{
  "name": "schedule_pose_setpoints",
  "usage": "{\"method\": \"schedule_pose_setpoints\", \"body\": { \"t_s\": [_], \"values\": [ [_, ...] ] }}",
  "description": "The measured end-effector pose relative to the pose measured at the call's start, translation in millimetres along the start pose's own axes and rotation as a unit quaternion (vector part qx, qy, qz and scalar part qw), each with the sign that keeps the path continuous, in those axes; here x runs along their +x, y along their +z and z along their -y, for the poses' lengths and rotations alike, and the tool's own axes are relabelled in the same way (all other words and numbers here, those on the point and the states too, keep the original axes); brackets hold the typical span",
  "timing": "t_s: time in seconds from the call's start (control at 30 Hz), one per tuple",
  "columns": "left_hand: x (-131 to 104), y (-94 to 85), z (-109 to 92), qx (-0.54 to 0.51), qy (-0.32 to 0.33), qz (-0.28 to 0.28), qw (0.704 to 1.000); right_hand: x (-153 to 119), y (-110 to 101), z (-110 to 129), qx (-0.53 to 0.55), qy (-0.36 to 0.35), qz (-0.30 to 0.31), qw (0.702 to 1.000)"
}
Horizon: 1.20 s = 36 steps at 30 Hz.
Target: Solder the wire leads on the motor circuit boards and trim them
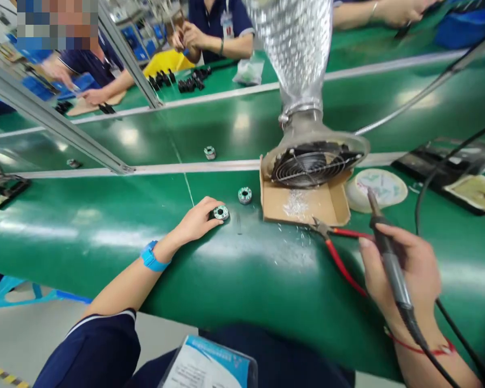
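My left hand [200, 218], with a blue band at the wrist, holds a small round circuit part [221, 213] between thumb and fingers on the green table. A second round part [244, 195] sits just beyond it, to the right. My right hand [408, 269] is wrapped round a soldering iron [393, 265], its tip pointing up and left over a round white container [382, 188]. Red-handled cutters [341, 264] lie beside my right hand, their jaws at the front edge of a cardboard tray [278, 209].
A fan hood [313, 161] on a silver duct [297, 48] hangs over the tray. Metal clippings lie in and before the tray. Black cables run at the right, near a yellow sponge [479, 193]. Co-workers sit behind the divider. Another round part [209, 152] stands by the rail.
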State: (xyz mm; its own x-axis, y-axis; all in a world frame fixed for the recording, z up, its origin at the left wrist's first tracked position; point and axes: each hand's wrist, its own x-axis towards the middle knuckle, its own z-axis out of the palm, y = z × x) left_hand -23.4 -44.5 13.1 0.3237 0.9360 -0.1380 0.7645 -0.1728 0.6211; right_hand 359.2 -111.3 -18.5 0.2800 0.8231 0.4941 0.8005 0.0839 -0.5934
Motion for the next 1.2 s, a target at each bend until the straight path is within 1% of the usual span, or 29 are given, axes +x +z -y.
{"method": "schedule_pose_setpoints", "body": {
  "t_s": [0.03, 0.07, 0.1, 0.13, 0.17, 0.2, 0.27, 0.3, 0.37, 0.43, 0.53, 0.6, 0.7, 0.8, 0.97, 1.13, 1.2],
  "values": [
    [-4, 5.0, -7, -0.011, 0.006, 0.011, 1.000, -5, -4, 8, 0.015, -0.007, -0.011, 1.000],
    [-8, 10.7, -15, -0.024, 0.012, 0.023, 0.999, -9, -7, 17, 0.044, -0.011, -0.008, 0.999],
    [-11, 17.0, -25, -0.040, 0.019, 0.036, 0.998, -14, -11, 28, 0.089, 0.000, 0.018, 0.996],
    [-14, 23.5, -35, -0.062, 0.030, 0.050, 0.996, -17, -14, 40, 0.149, 0.014, 0.058, 0.987],
    [-16, 29.7, -46, -0.087, 0.044, 0.063, 0.993, -19, -18, 51, 0.205, 0.027, 0.121, 0.971],
    [-19, 35.3, -58, -0.115, 0.061, 0.075, 0.989, -19, -21, 63, 0.240, 0.019, 0.173, 0.955],
    [-22, 43.9, -79, -0.170, 0.101, 0.095, 0.976, -16, -25, 83, 0.246, -0.011, 0.222, 0.943],
    [-24, 46.8, -88, -0.189, 0.119, 0.104, 0.969, -13, -26, 89, 0.238, -0.010, 0.226, 0.945],
    [-25, 50.0, -101, -0.209, 0.143, 0.121, 0.960, -6, -27, 97, 0.246, -0.005, 0.247, 0.937],
    [-26, 51.2, -110, -0.212, 0.155, 0.134, 0.955, -1, -26, 99, 0.265, -0.002, 0.265, 0.927],
    [-28, 51.6, -116, -0.204, 0.173, 0.136, 0.954, 2, -25, 96, 0.285, 0.000, 0.300, 0.910],
    [-30, 52.0, -117, -0.193, 0.184, 0.132, 0.955, 2, -25, 95, 0.294, 0.014, 0.322, 0.900],
    [-32, 53.2, -118, -0.172, 0.185, 0.130, 0.959, 2, -26, 95, 0.303, 0.035, 0.336, 0.891],
    [-33, 54.5, -119, -0.154, 0.191, 0.123, 0.962, 1, -26, 96, 0.302, 0.031, 0.337, 0.891],
    [-33, 56.6, -120, -0.141, 0.221, 0.107, 0.959, -1, -27, 96, 0.255, -0.015, 0.319, 0.913],
    [-33, 61.8, -117, -0.143, 0.247, 0.083, 0.955, -1, -25, 97, 0.263, -0.101, 0.304, 0.910],
    [-31, 64.3, -115, -0.136, 0.245, 0.079, 0.957, -3, -21, 94, 0.264, -0.118, 0.290, 0.912]
  ]
}}
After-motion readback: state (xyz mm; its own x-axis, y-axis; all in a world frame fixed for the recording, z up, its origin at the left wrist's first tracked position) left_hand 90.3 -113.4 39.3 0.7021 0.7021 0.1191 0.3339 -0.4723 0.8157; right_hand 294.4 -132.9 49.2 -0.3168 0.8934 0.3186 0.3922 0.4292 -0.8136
